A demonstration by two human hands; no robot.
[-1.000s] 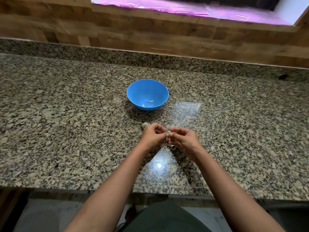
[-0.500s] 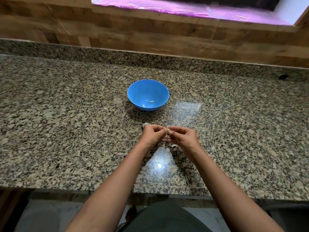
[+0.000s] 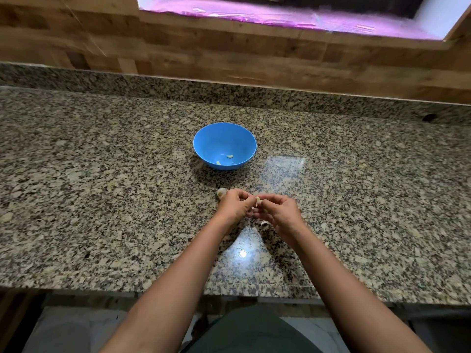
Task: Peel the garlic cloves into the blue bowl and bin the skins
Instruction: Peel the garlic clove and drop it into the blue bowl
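Both hands meet over a speckled granite counter (image 3: 102, 174), fingertips pinched together on a single small garlic clove (image 3: 258, 199) held between them just above the stone. The left hand (image 3: 235, 206) is curled closed with thumb and forefinger pressed to the clove's left side; the right hand (image 3: 279, 212) is likewise closed on it from the right, and a thin pale strip of skin (image 3: 255, 205) hangs down from the clove between the two hands. How much of the clove remains covered is too small to tell. Just beyond the left hand's knuckles, a pale lump of garlic (image 3: 221, 192) rests on the counter, partly hidden by the hand. A small whitish piece (image 3: 264, 223), either skin or clove, lies on the stone under the right hand's heel. Farther back and slightly left of the hands, well apart from them, stands the blue bowl (image 3: 204, 141), upright, with two peeled cloves (image 3: 229, 156) lying in its bottom. Behind the counter rises a low granite upstand and a wood-plank wall (image 3: 229, 52), with a pink-lit ledge (image 3: 280, 16) along the top of the frame. Both bare forearms reach in from the lower edge.
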